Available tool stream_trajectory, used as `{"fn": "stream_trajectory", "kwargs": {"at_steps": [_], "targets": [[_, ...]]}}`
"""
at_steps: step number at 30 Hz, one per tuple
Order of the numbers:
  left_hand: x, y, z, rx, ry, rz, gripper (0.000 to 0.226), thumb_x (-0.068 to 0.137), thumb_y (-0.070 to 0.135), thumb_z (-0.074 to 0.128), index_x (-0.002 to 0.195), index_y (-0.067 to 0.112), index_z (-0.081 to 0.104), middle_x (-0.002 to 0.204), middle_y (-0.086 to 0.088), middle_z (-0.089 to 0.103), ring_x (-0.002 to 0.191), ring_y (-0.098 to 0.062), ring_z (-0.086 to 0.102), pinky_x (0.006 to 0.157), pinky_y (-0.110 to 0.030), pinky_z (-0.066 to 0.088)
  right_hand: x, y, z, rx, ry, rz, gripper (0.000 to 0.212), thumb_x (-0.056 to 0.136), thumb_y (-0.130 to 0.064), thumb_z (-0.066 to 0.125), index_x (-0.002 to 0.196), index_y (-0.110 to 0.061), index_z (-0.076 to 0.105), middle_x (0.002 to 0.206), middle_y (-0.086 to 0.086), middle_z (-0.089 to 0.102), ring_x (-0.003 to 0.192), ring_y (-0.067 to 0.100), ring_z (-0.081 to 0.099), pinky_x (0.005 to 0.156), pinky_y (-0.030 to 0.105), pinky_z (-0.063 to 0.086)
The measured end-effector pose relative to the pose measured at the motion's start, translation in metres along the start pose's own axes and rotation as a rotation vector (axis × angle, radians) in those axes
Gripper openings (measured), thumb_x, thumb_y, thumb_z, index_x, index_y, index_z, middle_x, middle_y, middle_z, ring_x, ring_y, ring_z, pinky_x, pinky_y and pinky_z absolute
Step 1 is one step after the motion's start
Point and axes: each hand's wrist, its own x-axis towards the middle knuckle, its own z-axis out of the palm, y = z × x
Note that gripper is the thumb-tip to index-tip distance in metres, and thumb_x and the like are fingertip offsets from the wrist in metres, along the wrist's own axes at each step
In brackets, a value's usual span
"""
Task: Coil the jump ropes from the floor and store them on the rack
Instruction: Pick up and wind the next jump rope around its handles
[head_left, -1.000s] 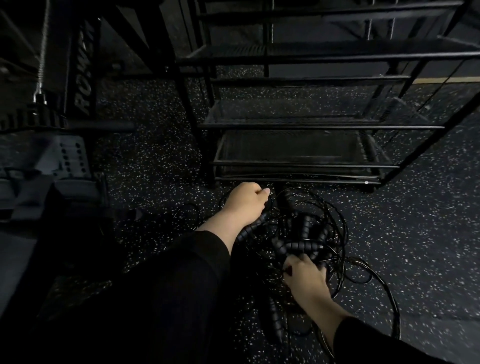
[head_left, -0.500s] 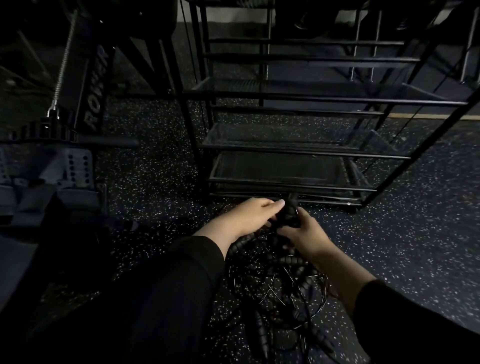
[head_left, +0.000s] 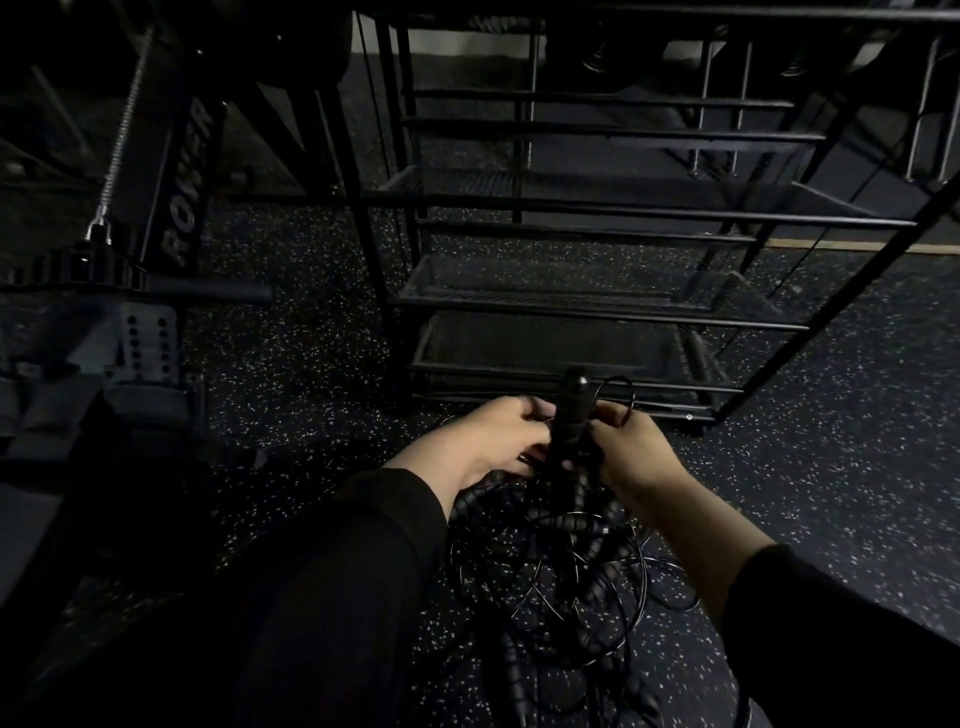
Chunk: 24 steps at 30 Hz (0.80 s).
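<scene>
Black ribbed jump-rope handles (head_left: 570, 415) are standing upright between your two hands, just in front of the bottom shelf of the black metal wire rack (head_left: 571, 306). Your left hand (head_left: 491, 436) is curling its fingers around the handles from one side while your right hand (head_left: 631, 452) is gripping them from the other, with a thin cable loop poking up above its fingers. Below your wrists, the tangled black jump ropes (head_left: 561, 582) are trailing onto the dark speckled rubber floor (head_left: 831, 441).

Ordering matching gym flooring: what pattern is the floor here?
Dark floor with small white speckles, seen in the head view.
</scene>
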Motion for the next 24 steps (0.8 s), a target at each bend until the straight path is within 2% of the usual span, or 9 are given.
{"fn": "stream_trajectory", "kwargs": {"at_steps": [5, 8, 11, 13, 15, 18, 20, 22, 24], "targets": [[-0.003, -0.006, 0.002, 0.097, -0.075, -0.002, 0.044, 0.086, 0.027, 0.069, 0.129, 0.025, 0.061, 0.123, -0.005, 0.071, 0.117, -0.022, 0.066, 0.103, -0.052, 0.052, 0.002, -0.001, 0.003, 0.138, 0.019, 0.023, 0.025, 0.102, 0.004, 0.046, 0.097, -0.002, 0.069, 0.095, 0.022, 0.074, 0.078, 0.026, 0.072, 0.069, 0.033, 0.061], [0.004, -0.006, 0.005, 0.102, 0.034, 0.100, 0.052, 0.077, 0.038, 0.077, 0.125, 0.025, 0.065, 0.117, -0.002, 0.074, 0.114, -0.022, 0.067, 0.109, -0.049, 0.047, 0.004, -0.007, 0.004, 0.116, 0.035, 0.009, 0.020, 0.101, -0.002, 0.052, 0.107, 0.001, 0.071, 0.106, 0.025, 0.074, 0.087, 0.033, 0.070, 0.075, 0.038, 0.061], [0.004, 0.007, 0.004, 0.072, 0.176, 0.210, 0.032, 0.092, 0.040, 0.069, 0.120, 0.026, 0.060, 0.120, 0.003, 0.069, 0.115, -0.018, 0.063, 0.108, -0.048, 0.047, 0.015, -0.016, -0.003, -0.127, 0.275, -0.030, 0.015, 0.099, -0.012, 0.061, 0.104, -0.010, 0.075, 0.098, 0.018, 0.077, 0.083, 0.034, 0.073, 0.078, 0.048, 0.061], [-0.003, 0.024, -0.002, -0.048, 0.252, 0.284, 0.018, 0.100, 0.039, 0.062, 0.115, 0.031, 0.055, 0.125, 0.004, 0.064, 0.119, -0.019, 0.061, 0.103, -0.049, 0.052, 0.019, -0.019, -0.016, -0.414, 0.343, -0.025, 0.011, 0.096, -0.016, 0.069, 0.102, -0.008, 0.072, 0.087, 0.012, 0.075, 0.070, 0.025, 0.069, 0.067, 0.038, 0.059], [-0.015, 0.047, -0.010, -0.185, 0.308, 0.363, 0.016, 0.102, 0.034, 0.058, 0.117, 0.035, 0.051, 0.129, 0.002, 0.060, 0.121, -0.022, 0.060, 0.094, -0.049, 0.058, 0.018, -0.022, -0.029, -0.667, 0.271, 0.073, 0.039, 0.083, -0.039, 0.081, 0.111, -0.013, 0.068, 0.095, 0.007, 0.074, 0.074, 0.019, 0.067, 0.067, 0.031, 0.056], [-0.037, 0.080, -0.019, -0.152, 0.384, 0.485, 0.023, 0.104, 0.033, 0.056, 0.125, 0.035, 0.047, 0.127, 0.009, 0.058, 0.120, -0.016, 0.059, 0.081, -0.046, 0.063, 0.011, -0.034, -0.042, -0.960, 0.260, 0.154, 0.086, 0.066, -0.070, 0.076, 0.137, -0.026, 0.055, 0.132, 0.012, 0.061, 0.119, 0.034, 0.059, 0.102, 0.041, 0.050], [-0.052, 0.100, -0.019, -0.075, 0.420, 0.530, 0.027, 0.103, 0.032, 0.058, 0.128, 0.033, 0.049, 0.125, 0.011, 0.059, 0.117, -0.012, 0.059, 0.080, -0.047, 0.064, -0.008, -0.063, -0.031, -0.851, 0.213, 0.053, 0.064, 0.086, -0.058, 0.072, 0.132, -0.017, 0.056, 0.126, 0.016, 0.066, 0.108, 0.032, 0.064, 0.095, 0.044, 0.051], [-0.069, 0.118, -0.012, 0.112, 0.472, 0.592, 0.034, 0.101, 0.033, 0.061, 0.134, 0.033, 0.051, 0.125, 0.009, 0.062, 0.116, -0.012, 0.060, 0.087, -0.045, 0.061, -0.037, -0.098, -0.010, -0.384, 0.107, 0.009, 0.051, 0.099, -0.051, 0.057, 0.126, -0.008, 0.057, 0.099, 0.020, 0.072, 0.081, 0.031, 0.068, 0.075, 0.046, 0.058], [-0.087, 0.130, -0.001, 0.406, 0.500, 0.708, 0.040, 0.099, 0.033, 0.064, 0.138, 0.032, 0.054, 0.125, 0.005, 0.062, 0.118, -0.016, 0.059, 0.099, -0.042, 0.052, -0.070, -0.131, 0.006, 0.054, -0.093, 0.074, 0.060, 0.101, -0.059, 0.044, 0.127, -0.006, 0.056, 0.092, 0.022, 0.072, 0.076, 0.035, 0.071, 0.066, 0.042, 0.061]]}}
